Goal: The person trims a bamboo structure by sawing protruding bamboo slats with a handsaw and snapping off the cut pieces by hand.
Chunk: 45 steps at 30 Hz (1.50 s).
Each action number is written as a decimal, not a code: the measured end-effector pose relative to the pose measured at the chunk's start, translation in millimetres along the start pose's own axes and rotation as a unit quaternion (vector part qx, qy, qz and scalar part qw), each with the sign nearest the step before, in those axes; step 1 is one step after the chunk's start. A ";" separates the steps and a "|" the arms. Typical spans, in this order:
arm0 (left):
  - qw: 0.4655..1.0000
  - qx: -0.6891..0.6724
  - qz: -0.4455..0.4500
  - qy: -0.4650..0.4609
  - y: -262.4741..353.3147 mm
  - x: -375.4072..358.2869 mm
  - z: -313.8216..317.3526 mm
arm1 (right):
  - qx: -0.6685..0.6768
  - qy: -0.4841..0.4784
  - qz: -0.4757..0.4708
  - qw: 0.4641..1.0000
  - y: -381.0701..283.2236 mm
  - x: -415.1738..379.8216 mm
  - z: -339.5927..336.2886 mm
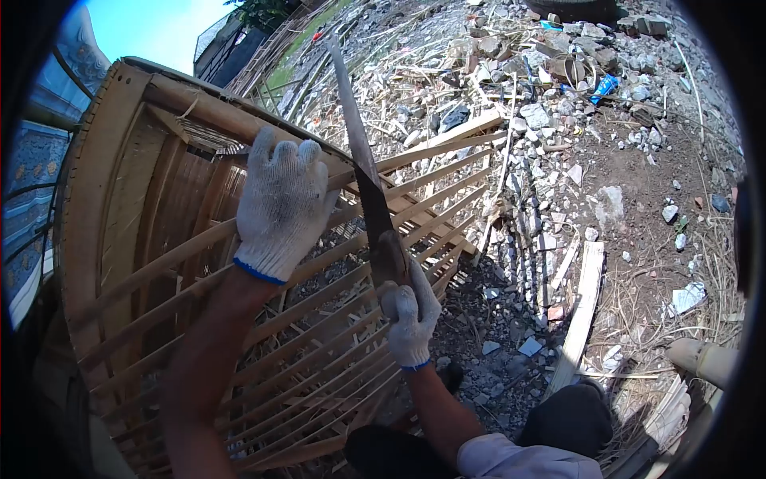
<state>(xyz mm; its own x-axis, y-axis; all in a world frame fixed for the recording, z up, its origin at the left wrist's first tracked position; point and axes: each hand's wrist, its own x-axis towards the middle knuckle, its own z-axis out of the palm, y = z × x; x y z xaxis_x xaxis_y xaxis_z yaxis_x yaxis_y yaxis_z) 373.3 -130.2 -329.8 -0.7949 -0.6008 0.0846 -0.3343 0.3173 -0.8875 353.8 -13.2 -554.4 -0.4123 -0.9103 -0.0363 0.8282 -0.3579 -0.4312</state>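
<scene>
In a white work glove with a blue cuff, my left hand (283, 199) is closed over a bamboo strip at the upper edge of a slatted bamboo frame (120, 199). My right hand (411, 319), gloved the same way, is wrapped round the handle of a hand saw (371, 199). The saw's long blade points up and away, crossing the bamboo strips (439, 149) just right of my left hand. Whether its teeth touch a strip I cannot tell. The strips fan out from the frame toward the right.
Rubble (535, 116) and broken stones cover the ground at the right. A pale wooden plank (581, 311) lies near my knee. Blue patterned cloth (36, 168) hangs at the far left. A bamboo pole end (698, 359) juts in at the lower right.
</scene>
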 end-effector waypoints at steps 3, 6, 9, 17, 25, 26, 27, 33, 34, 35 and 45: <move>0.999 0.013 -0.008 -0.034 1.3 1.0 -4.4 | 0.073 0.014 -0.030 0.997 -7.1 -16.0 -17.9; 0.996 -0.053 -0.033 0.063 4.8 1.4 -7.4 | 0.113 0.094 -0.120 0.982 -54.4 -2.3 -30.8; 0.974 -0.206 -0.017 0.093 26.9 31.2 -21.0 | -0.030 0.240 -0.194 0.951 -56.2 19.1 -88.3; 0.915 -0.327 -0.186 -0.146 140.5 129.5 84.0 | -0.636 0.260 -0.041 0.726 -14.5 3.3 -198.4; 0.903 -0.368 -0.218 -0.040 148.5 121.0 83.8 | -0.493 0.177 0.015 0.851 -24.6 98.6 -153.7; 0.902 -0.375 -0.212 -0.028 150.5 119.9 82.5 | -0.334 0.150 -0.020 0.930 -10.8 131.6 -156.8; 0.902 -0.384 -0.196 -0.010 150.1 119.0 82.9 | -0.076 0.132 0.058 0.987 -6.7 166.2 -146.5; 0.897 -0.424 -0.130 0.008 124.2 109.1 58.3 | 0.341 0.077 0.164 0.922 6.7 286.3 -111.9; 0.891 -0.441 -0.111 0.013 115.1 104.5 46.5 | 0.376 0.097 0.169 0.906 16.3 292.0 -115.6; 0.920 -0.378 -0.096 0.047 93.7 95.6 23.3 | 0.373 0.164 0.183 0.895 -14.5 277.1 -81.2; 0.989 0.069 -0.129 -0.032 -5.5 40.2 32.2 | 0.291 0.159 0.058 0.942 -22.4 281.1 -59.0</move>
<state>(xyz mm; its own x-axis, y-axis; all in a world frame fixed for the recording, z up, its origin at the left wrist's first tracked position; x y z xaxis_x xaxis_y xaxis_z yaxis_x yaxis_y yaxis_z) 359.5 -179.7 -336.0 -0.6569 -0.6956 0.2909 -0.4457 0.0471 -0.8939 197.0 -248.8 -608.1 -0.3226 -0.8748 -0.3613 0.9041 -0.3978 0.1559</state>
